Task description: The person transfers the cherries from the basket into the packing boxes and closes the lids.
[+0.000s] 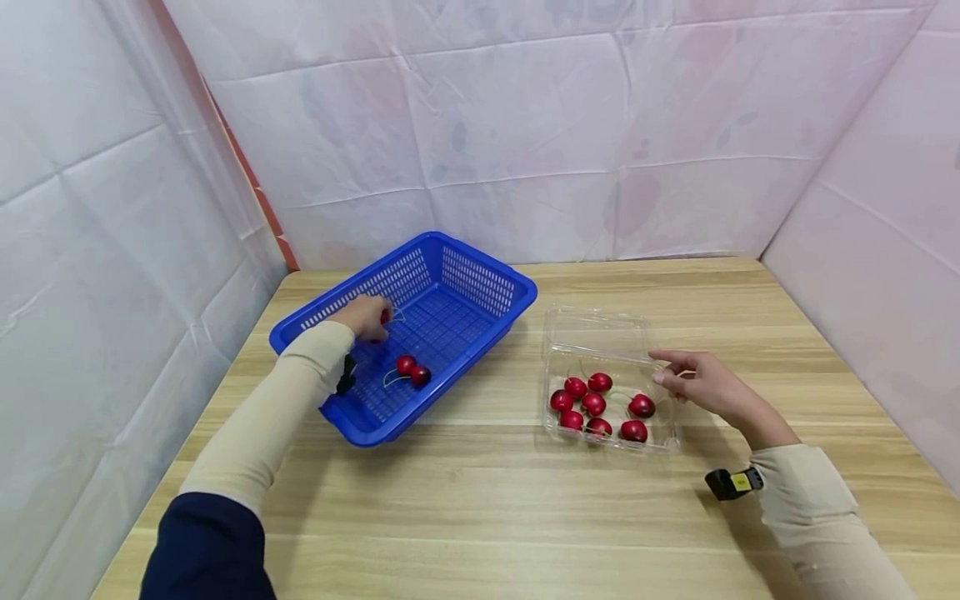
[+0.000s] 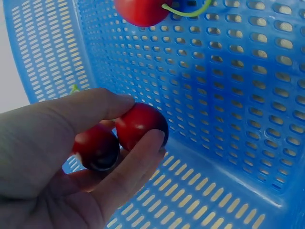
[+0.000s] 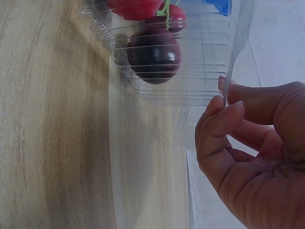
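Inside the blue plastic basket (image 1: 480, 342), my left hand (image 1: 365, 317) grips two dark red cherries (image 2: 142, 125), one between thumb and fingers and the other deeper in the palm. A pair of cherries (image 1: 413, 371) with green stems lies on the basket floor beside this hand. To the right, a clear plastic clamshell box (image 1: 600, 333) stands with its lid folded back, several cherries (image 1: 593, 405) in its tray. My right hand (image 1: 701, 385) pinches the box's right rim between thumb and fingertips, as the right wrist view shows.
Both containers stand on a wooden table (image 1: 480, 517), the basket at left and the box right of centre. Pale patterned sheeting (image 1: 525, 125) hangs behind the table and along both sides.
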`<state>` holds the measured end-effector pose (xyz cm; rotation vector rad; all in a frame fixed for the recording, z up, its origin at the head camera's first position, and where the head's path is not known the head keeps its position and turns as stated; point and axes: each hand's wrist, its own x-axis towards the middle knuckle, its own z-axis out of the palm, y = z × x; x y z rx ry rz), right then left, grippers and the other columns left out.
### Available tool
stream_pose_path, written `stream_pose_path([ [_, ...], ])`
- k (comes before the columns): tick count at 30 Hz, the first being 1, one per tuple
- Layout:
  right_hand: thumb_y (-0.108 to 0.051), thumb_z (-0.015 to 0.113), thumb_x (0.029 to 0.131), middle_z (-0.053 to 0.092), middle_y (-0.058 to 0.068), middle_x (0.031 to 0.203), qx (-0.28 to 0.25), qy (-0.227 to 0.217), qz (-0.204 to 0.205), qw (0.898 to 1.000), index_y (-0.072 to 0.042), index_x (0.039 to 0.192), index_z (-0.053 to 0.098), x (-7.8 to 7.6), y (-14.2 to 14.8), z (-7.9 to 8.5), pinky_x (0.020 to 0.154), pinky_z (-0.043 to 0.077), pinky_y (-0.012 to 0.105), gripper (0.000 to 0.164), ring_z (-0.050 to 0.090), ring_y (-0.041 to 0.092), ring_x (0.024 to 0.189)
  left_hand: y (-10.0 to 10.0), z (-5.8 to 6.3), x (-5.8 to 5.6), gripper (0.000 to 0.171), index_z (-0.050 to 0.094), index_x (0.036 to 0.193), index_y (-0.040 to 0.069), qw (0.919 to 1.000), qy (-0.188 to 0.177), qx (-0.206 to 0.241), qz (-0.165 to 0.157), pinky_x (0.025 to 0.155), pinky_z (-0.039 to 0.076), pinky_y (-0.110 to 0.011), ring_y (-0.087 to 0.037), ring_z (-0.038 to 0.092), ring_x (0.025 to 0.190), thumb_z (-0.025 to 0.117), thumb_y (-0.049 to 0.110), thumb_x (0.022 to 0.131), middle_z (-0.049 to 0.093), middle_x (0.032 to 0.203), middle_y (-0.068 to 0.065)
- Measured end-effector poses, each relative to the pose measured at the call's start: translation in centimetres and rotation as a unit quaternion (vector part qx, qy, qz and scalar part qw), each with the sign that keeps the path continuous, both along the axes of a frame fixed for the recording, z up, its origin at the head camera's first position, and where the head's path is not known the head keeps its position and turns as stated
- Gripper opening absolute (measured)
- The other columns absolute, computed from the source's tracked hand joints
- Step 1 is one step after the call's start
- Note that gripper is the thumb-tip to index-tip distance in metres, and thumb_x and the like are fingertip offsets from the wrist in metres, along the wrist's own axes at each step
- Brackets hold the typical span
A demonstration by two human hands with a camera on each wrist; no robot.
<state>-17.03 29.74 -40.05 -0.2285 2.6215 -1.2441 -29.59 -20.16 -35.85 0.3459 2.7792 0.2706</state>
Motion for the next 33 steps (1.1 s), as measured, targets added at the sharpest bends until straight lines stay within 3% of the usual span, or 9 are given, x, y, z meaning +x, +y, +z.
stream_pose_path([
  [4,-0.015,0.056,0.097,0.057,0.016,0.093,0.0,0.001,0.002,1.0,0.009,0.139,0.04,0.0,0.0,-0.1,0.058,0.048,0.03,0.051,0.053,0.014,0.068,-0.1,0.0,0.0,0.025,0.061,0.105,-0.003,0.999,0.032,0.021,-0.022,0.072,0.047,-0.038,-0.027,0.054,0.084,0.068,0.006,0.083,0.059,0.095,-0.015],
  [12,-0.014,0.055,0.098,0.056,0.019,0.095,-0.012,-0.003,0.001,1.0,0.009,0.14,0.039,-0.1,0.1,-0.2,0.059,0.049,0.03,0.051,0.053,0.013,0.069,0.4,0.8,0.6,0.037,0.056,0.121,-0.004,0.9923,0.081,0.091,-0.02,0.088,0.049,-0.047,-0.035,0.057,0.102,0.066,0.009,0.089,0.059,0.115,-0.023],
  [20,-0.015,0.055,0.098,0.056,0.018,0.095,-0.019,-0.006,0.0,1.0,0.009,0.141,0.038,-0.1,0.2,-0.2,0.06,0.049,0.029,0.052,0.053,0.011,0.069,1.1,2.6,1.5,0.033,0.057,0.119,-0.001,0.9857,0.115,0.119,-0.03,0.084,0.051,-0.045,-0.034,0.059,0.102,0.066,0.012,0.091,0.06,0.116,-0.022],
  [33,-0.015,0.055,0.098,0.056,0.017,0.093,-0.015,-0.002,0.001,1.0,0.01,0.14,0.039,0.0,0.2,-0.3,0.06,0.049,0.029,0.052,0.053,0.011,0.068,2.4,3.6,3.0,0.032,0.059,0.118,0.0,0.9738,0.159,0.156,-0.046,0.086,0.051,-0.043,-0.031,0.06,0.103,0.067,0.015,0.09,0.062,0.116,-0.02],
])
